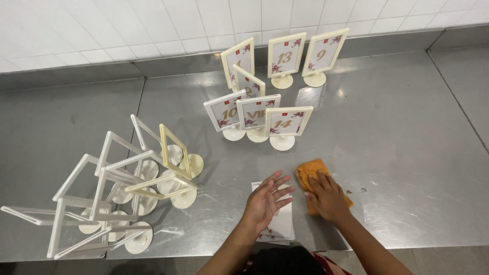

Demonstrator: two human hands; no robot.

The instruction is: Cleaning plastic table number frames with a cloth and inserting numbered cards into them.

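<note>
Seven little sign stands [265,86] sit near the back of the metal table, cream frames on round feet, each holding a white card with gold marks and small red flowers. More white flowered cards [277,224] lie flat at the front edge. Empty frames [127,188] stand on the left.

Steel counter, clutter left and back, open right

Landmark: orange cloth [316,175] under the right hand [328,196]. Right of the cloth the steel counter [407,153] lies bare to the edge, wide passage. Behind the cloth, framed number signs [257,114] stand upright in a tight group, blocking the way to the tiled wall [153,25]. Just left of the cloth, left hand [265,201] on a card stack [282,226]. Far left, empty frames [122,183] tangled and tilted, no gap between them.
</note>
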